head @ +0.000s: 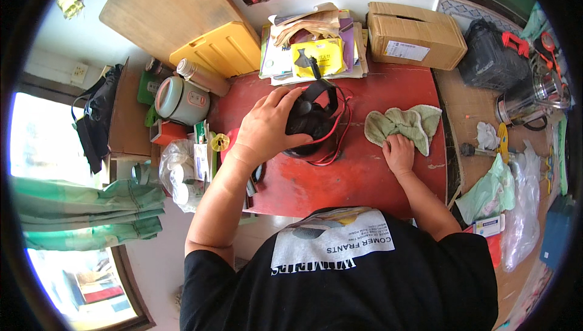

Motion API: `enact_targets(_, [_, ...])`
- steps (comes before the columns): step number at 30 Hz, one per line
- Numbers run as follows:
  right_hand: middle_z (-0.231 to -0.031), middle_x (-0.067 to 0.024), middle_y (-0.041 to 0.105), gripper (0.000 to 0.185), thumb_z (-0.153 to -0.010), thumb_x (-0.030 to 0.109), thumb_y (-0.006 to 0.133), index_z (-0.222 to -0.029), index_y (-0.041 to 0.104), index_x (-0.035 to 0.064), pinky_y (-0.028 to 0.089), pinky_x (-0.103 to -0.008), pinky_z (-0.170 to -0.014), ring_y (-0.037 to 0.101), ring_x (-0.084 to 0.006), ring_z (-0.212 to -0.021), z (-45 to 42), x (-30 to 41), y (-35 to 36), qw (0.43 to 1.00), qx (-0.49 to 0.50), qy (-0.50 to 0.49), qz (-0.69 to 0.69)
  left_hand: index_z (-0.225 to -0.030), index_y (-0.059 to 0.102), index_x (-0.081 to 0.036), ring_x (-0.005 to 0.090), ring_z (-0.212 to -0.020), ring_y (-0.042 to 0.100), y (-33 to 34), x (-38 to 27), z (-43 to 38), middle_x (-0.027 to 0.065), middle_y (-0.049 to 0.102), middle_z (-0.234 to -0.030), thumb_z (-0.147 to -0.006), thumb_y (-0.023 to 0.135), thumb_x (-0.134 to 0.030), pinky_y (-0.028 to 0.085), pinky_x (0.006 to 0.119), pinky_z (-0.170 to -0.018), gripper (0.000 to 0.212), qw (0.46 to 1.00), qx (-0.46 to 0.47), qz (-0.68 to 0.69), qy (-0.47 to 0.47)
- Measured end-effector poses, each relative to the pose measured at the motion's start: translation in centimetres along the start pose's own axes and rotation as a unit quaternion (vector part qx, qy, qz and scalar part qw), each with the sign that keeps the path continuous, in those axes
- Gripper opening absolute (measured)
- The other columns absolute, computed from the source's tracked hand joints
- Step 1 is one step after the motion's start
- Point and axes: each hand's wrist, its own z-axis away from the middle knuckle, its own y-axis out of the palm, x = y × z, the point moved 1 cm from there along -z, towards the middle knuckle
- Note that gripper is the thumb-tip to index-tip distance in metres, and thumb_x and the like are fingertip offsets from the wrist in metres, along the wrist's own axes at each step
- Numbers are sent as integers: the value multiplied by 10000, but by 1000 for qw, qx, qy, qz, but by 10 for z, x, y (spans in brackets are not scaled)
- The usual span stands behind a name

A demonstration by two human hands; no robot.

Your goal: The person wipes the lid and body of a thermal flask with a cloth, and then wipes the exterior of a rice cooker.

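My left hand spans the left side of a black object, thumb at its near side and fingers at its far side. The object has a broad black loop on top; its exact kind is unclear, and my hand hides part of it. Red and black cables curl around its right side on the red tabletop. Farther right, a crumpled pale-green cloth with a white edge lies on the table. My right hand has its fingers curled on the cloth's near edge.
Papers and books are stacked at the back, beside a cardboard box. A grey lidded appliance and a metallic flask stand left. Plastic bags, a black bin-like container and a glass jug occupy the right-hand surface.
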Motion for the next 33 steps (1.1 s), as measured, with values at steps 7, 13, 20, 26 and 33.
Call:
enact_targets(7, [-735,-59,522,147,-729,217,614,-751,506,119,375,-405,-653,528,-265,-722,-1,-1,1,1000,-3,4,-9,-1343,342,-122,359,-1298,238,-13,24,-3,161,332,-1366,-590,767,-379,200,446,-1070,902,972,138,43,188])
enact_targets(13, [-734,-54,523,138,-732,215,609,-739,507,122,375,-401,-652,529,-259,-724,0,0,0,1000,-13,3,-12,-1322,355,-113,371,-1145,425,-20,6,0,198,404,-1268,-697,646,-539,377,457,-931,811,994,55,-83,-47])
enact_targets(20, [-733,-46,522,136,-736,221,606,-734,510,124,373,-394,-656,532,-251,-729,0,0,-2,1000,-4,8,-10,-1303,387,-134,359,-1163,411,-38,4,0,186,425,-1268,-739,656,-383,342,435,-977,673,977,133,-87,143])
enact_targets(26, [-734,-55,527,139,-736,228,604,-737,515,121,380,-400,-663,536,-256,-738,0,-1,1,1000,2,11,4,-1302,385,-140,352,-1164,419,-33,-3,-2,182,421,-1279,-725,673,-344,350,419,-974,677,991,117,-50,-45])
enact_targets(33, [-736,-59,528,142,-732,224,611,-744,515,120,384,-405,-659,536,-263,-735,-1,0,0,1000,1,6,-10,-1352,303,-168,341,-1185,404,-39,10,1,150,416,-1300,-673,694,-235,334,420,-992,786,979,142,-81,119])
